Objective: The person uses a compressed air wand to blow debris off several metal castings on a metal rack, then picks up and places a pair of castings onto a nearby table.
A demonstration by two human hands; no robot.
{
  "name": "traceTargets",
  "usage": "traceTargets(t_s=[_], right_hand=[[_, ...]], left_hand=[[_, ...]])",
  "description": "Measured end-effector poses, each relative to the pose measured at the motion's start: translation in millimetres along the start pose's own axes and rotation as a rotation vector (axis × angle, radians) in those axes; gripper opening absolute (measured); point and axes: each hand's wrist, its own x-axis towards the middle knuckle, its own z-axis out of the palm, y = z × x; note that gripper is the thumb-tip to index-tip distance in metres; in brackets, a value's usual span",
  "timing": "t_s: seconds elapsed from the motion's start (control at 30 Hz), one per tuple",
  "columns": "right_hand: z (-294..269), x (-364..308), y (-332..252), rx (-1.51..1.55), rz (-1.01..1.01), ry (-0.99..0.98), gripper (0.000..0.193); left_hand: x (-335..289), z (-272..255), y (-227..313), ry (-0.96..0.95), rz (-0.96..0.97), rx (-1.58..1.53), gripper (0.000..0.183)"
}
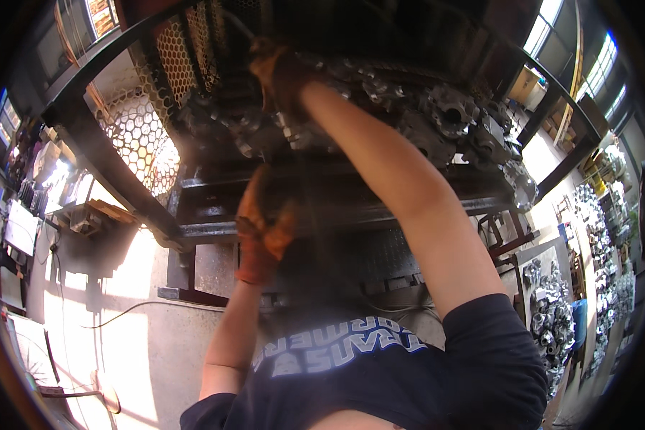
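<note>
Snag risk in shadow
My left hand [262, 226] is spread; right hand [274, 72], grip unclear to me: crowded castings [437, 106] could catch it.

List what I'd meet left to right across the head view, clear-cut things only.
White flat surface → hexagonal mesh → gloved left hand → bare right forearm → metal casting → blue object
</note>
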Motion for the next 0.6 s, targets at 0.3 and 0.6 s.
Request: traceTargets(t_s=[0.3,0.6], right_hand=[[78.4,-7.3,-48.9,0.48,0.502,-0.143,0.026],[-5.9,-210.2,-93.0,0.444,0.298,0.494,0.046]], left_hand=[[8.2,29.9,-12.7,-0.03,0.252,0.957,0.073],[-9.1,3.5,-60.3,-0.016,-0.298,0.064,0.057]])
